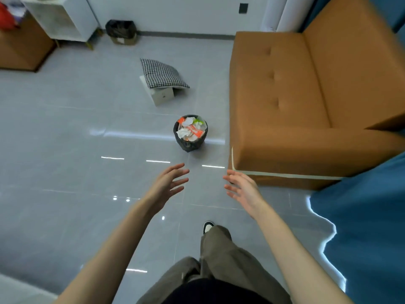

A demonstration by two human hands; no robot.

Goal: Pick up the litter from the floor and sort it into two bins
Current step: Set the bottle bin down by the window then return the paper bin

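A small black bin (190, 145) stands on the grey tiled floor just left of the sofa; it is filled to the brim with crumpled white paper and orange and green wrappers. Far back by the wall sits a second container, a cardboard box lined with a black bag (121, 31). My left hand (167, 185) is stretched out over the floor short of the small bin, fingers spread and holding nothing. My right hand (242, 189) hovers beside it near the sofa's front corner, fingers also spread and empty. No loose litter shows on the floor.
A brown sofa (306, 102) fills the right side. A houndstooth cushion (162, 73) lies on a low white box mid-floor. A white cabinet (63, 18) and wooden furniture stand back left. Blue fabric (361, 227) covers the lower right. My leg and shoe (208, 226) are below.
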